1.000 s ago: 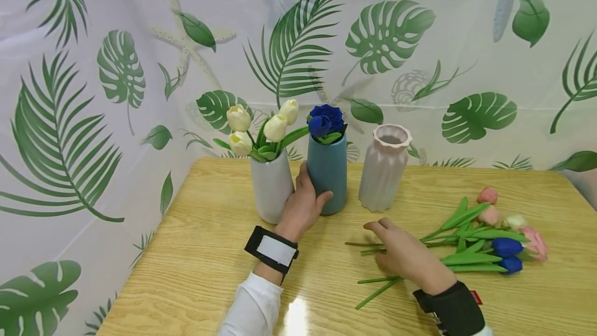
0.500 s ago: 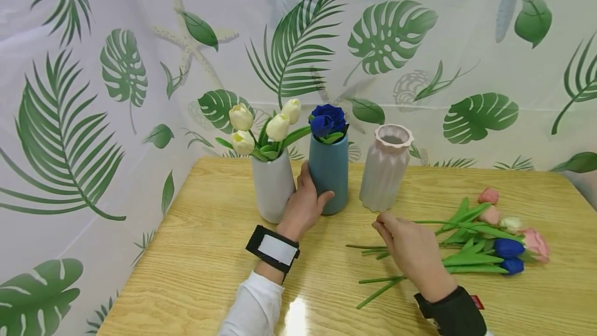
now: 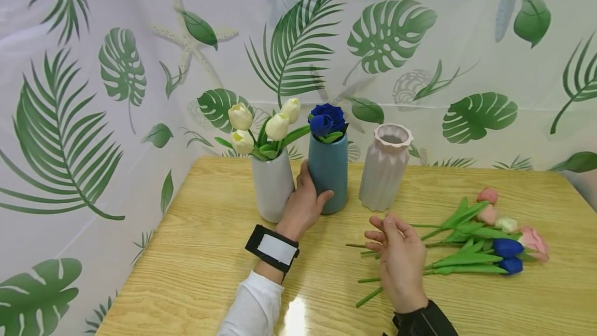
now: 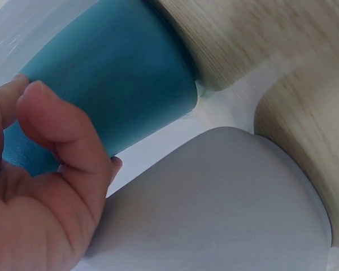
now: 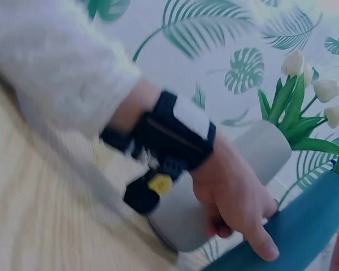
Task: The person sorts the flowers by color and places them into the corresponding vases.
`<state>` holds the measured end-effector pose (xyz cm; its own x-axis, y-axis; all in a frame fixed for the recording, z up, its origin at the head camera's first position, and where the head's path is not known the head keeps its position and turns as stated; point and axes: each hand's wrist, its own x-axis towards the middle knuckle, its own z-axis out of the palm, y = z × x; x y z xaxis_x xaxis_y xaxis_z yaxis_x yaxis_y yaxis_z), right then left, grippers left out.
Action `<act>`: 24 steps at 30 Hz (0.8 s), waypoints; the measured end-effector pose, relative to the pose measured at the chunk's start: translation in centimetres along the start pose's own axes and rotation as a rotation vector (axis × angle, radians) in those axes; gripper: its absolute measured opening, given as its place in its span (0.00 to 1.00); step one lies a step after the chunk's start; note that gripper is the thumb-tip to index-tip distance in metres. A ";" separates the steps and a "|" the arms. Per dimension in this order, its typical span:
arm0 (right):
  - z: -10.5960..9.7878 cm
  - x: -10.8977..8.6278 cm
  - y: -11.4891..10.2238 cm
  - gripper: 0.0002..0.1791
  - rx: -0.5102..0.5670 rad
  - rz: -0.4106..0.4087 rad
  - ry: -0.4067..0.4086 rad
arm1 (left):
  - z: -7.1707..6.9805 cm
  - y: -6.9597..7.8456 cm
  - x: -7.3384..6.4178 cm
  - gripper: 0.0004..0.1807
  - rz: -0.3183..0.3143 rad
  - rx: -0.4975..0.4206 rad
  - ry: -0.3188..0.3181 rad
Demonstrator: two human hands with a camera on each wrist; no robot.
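Observation:
My left hand [image 3: 302, 206] holds the lower part of a teal vase [image 3: 328, 175], thumb on its front and fingers on its left side. Blue artificial flowers [image 3: 327, 119] stand in that vase. Close on the left is a white vase [image 3: 272, 185] of cream tulips [image 3: 277, 127]. In the left wrist view, thumb and fingers of the left hand [image 4: 51, 186] touch the teal vase's wall. My right hand [image 3: 402, 263] hovers over the flower stems, palm turned inward, fingers loosely bent, nothing visible in them. Only a bit of it shows in the right wrist view.
A pale pink ribbed vase [image 3: 383, 175] without flowers stands right of the teal one. Loose artificial flowers lie on the right of the wooden table [image 3: 200, 268]: blue tulips [image 3: 508, 248], pink flowers [image 3: 534, 242] and a white one [image 3: 506, 224]. A leaf-printed cloth hangs behind.
My right hand has turned from knuckles up to palm showing, its fingers first drawing together, then loosening. The left hand and the vases have stayed put.

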<state>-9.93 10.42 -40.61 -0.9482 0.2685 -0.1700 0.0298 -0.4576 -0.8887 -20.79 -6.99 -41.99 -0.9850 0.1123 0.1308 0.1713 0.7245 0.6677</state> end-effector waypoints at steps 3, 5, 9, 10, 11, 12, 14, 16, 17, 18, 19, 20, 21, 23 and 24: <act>0.3 -0.4 -0.2 0.17 0.086 0.079 0.014 | 0.0 0.0 0.0 0.49 -0.002 0.004 0.001; 0.3 -0.5 -0.1 0.15 0.107 0.078 0.028 | 0.1 -0.1 0.1 0.49 -0.010 0.004 -0.005; 0.2 -0.1 0.5 0.16 0.102 0.042 0.054 | 0.2 -0.1 0.2 0.49 -0.028 0.001 -0.015; 0.1 -0.1 0.7 0.19 0.095 0.043 0.056 | 0.2 -0.2 0.2 0.50 -0.030 -0.001 -0.013; 0.0 0.0 0.8 0.22 0.084 0.047 0.052 | 0.3 -0.2 0.2 0.50 -0.034 -0.001 -0.014; -0.1 0.1 1.0 0.25 0.073 0.062 0.047 | 0.3 -0.2 0.2 0.50 -0.035 0.000 -0.013; -0.1 0.3 1.1 0.24 0.071 0.106 0.047 | 0.3 -0.2 0.2 0.50 -0.038 -0.001 -0.011; -0.3 0.4 1.1 0.22 0.091 0.162 0.045 | 0.3 -0.2 0.2 0.50 -0.041 -0.003 -0.011; -0.4 0.5 1.0 0.23 0.100 0.186 0.040 | 0.3 -0.2 0.2 0.50 -0.041 -0.003 -0.012; -0.4 0.6 0.9 0.22 0.113 0.207 0.041 | 0.3 -0.2 0.2 0.50 -0.039 -0.004 -0.012; -0.5 0.8 0.8 0.22 0.125 0.220 0.041 | 0.3 -0.2 0.2 0.50 -0.037 -0.005 -0.012; -0.6 0.9 0.7 0.26 0.132 0.228 0.036 | 0.2 -0.2 0.2 0.50 -0.034 -0.006 -0.010; -0.7 0.9 0.7 0.27 0.138 0.235 0.037 | 0.2 -0.2 0.3 0.50 -0.032 -0.005 -0.010; -0.8 1.0 0.5 0.26 0.147 0.240 0.052 | 0.2 -0.2 0.3 0.50 -0.028 -0.002 -0.009; -0.8 1.1 0.5 0.23 0.148 0.243 0.065 | 0.2 -0.2 0.3 0.50 -0.027 0.000 -0.008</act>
<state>-10.71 11.20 -41.58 -0.8963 0.1877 -0.4017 0.2027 -0.6323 -0.7477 -21.11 -6.98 -42.23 -0.9894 0.0985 0.1069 0.1448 0.7272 0.6710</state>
